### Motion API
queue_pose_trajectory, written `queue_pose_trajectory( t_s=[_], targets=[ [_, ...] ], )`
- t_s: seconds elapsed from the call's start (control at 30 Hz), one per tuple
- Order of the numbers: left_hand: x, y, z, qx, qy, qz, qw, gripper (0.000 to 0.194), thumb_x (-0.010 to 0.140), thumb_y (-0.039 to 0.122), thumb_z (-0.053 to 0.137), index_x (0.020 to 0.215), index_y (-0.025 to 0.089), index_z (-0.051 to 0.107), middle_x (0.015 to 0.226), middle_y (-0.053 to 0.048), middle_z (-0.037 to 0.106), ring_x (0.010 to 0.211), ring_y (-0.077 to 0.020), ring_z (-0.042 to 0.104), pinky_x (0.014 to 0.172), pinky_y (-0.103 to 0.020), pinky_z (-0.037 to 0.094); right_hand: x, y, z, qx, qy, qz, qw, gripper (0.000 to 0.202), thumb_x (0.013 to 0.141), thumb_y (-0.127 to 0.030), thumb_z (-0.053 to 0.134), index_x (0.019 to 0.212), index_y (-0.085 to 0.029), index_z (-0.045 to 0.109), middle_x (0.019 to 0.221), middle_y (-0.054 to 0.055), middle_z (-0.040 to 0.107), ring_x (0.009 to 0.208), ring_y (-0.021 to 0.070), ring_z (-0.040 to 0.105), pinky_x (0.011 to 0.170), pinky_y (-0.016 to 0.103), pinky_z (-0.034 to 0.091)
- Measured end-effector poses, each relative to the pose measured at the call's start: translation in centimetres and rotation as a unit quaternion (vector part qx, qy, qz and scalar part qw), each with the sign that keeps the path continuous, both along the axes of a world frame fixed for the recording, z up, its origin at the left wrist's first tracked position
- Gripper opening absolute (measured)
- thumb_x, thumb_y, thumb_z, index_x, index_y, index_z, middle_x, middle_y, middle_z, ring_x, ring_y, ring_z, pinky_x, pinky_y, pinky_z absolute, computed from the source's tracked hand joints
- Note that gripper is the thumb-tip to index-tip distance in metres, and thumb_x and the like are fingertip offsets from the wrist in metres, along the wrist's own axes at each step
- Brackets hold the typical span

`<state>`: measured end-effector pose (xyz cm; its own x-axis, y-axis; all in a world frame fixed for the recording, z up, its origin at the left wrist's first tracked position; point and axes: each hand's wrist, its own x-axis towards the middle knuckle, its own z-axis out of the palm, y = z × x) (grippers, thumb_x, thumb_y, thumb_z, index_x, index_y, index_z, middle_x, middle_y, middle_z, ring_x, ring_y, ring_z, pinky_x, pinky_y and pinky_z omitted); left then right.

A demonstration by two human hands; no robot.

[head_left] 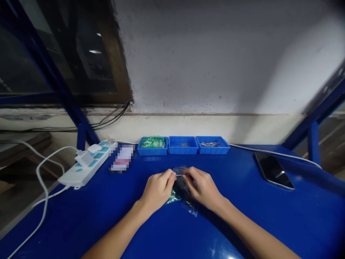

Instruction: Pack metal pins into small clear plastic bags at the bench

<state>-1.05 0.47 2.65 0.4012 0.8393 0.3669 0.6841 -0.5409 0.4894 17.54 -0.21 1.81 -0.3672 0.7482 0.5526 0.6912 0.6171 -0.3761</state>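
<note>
Both hands meet over the middle of the blue table. My left hand point(159, 189) is closed, its thumb and fingers pinched on one end of a thin metallic piece point(179, 175). From the other side my right hand point(202, 185) pinches near the piece's right end, beside a clear plastic bag point(192, 208). Beneath the hands lies a green packet point(174, 196), partly hidden by my left hand. The bag spreads between and under the hands, and its contents are too dark to make out.
Along the table's back stand a bin of green packets point(153, 142), a middle bin point(183, 149) with a few small pieces, and a bin of metal pins point(212, 145). A power strip point(86, 165) with white cables lies left, a phone point(273, 170) right.
</note>
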Motion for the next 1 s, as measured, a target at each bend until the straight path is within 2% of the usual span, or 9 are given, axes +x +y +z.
queue_pose_trajectory(
  t_s=[0.27, 0.43, 0.53, 0.73, 0.9, 1.0],
  targets=[
    [-0.25, -0.07, 0.51, -0.013, -0.032, -0.036, 0.999, 0.021, 0.092, 0.029, 0.039, 0.107, 0.022, 0.051, 0.070, 0.001, 0.063, 0.060, -0.0131, 0.059, 0.053, -0.021, 0.039, -0.14, -0.19, 0.01, -0.003, -0.009, -0.005, 1.000, 0.018, 0.091, -0.019, 0.034, 0.076, -0.019, 0.044, 0.061, -0.001, 0.050, 0.052, 0.0124, 0.044, 0.053, 0.024, 0.030],
    [0.00, -0.24, 0.24, 0.010, -0.052, -0.066, 0.996, 0.015, 0.090, 0.027, 0.042, 0.095, 0.021, 0.055, 0.068, 0.001, 0.061, 0.058, -0.0114, 0.056, 0.056, -0.020, 0.040, -0.20, -0.08, -0.30, 0.017, -0.008, -0.019, 1.000, 0.020, 0.087, -0.019, 0.037, 0.068, -0.019, 0.044, 0.054, -0.002, 0.046, 0.047, 0.0116, 0.042, 0.051, 0.024, 0.028],
    [0.03, -0.21, 0.03, 0.015, -0.052, -0.062, 0.997, 0.014, 0.090, 0.026, 0.043, 0.089, 0.020, 0.055, 0.065, 0.002, 0.059, 0.057, -0.0110, 0.054, 0.055, -0.020, 0.038, -0.09, -0.12, -0.20, 0.013, -0.006, -0.018, 1.000, 0.021, 0.088, -0.019, 0.037, 0.069, -0.019, 0.047, 0.054, -0.002, 0.048, 0.047, 0.0115, 0.043, 0.051, 0.024, 0.029],
    [-0.30, 0.20, -0.08, 0.012, -0.066, -0.020, 0.998, 0.022, 0.092, 0.027, 0.037, 0.078, 0.019, 0.051, 0.064, 0.001, 0.056, 0.056, -0.0109, 0.052, 0.055, -0.020, 0.036, 0.17, -0.28, 0.45, 0.005, 0.030, 0.019, 0.999, 0.014, 0.091, -0.028, 0.044, 0.097, -0.019, 0.053, 0.070, 0.001, 0.059, 0.060, 0.0129, 0.053, 0.058, 0.023, 0.036],
    [-0.15, 0.16, -0.12, -0.005, -0.073, -0.026, 0.997, 0.028, 0.093, 0.028, 0.035, 0.071, 0.018, 0.050, 0.057, 0.003, 0.050, 0.052, -0.0104, 0.049, 0.054, -0.020, 0.035, 0.04, -0.09, 0.12, 0.021, 0.016, 0.026, 0.999, 0.010, 0.090, -0.024, 0.043, 0.088, -0.019, 0.051, 0.070, 0.002, 0.057, 0.059, 0.0131, 0.050, 0.057, 0.024, 0.035],
    [-0.06, 0.05, -0.11, -0.021, -0.084, -0.032, 0.996, 0.024, 0.093, 0.029, 0.036, 0.080, 0.019, 0.053, 0.060, 0.002, 0.053, 0.054, -0.0109, 0.051, 0.055, -0.020, 0.036, 0.06, -0.05, 0.04, 0.013, 0.023, 0.016, 1.000, 0.009, 0.090, -0.022, 0.041, 0.086, -0.018, 0.048, 0.067, 0.001, 0.056, 0.057, 0.0127, 0.050, 0.056, 0.023, 0.034]
  ],
)
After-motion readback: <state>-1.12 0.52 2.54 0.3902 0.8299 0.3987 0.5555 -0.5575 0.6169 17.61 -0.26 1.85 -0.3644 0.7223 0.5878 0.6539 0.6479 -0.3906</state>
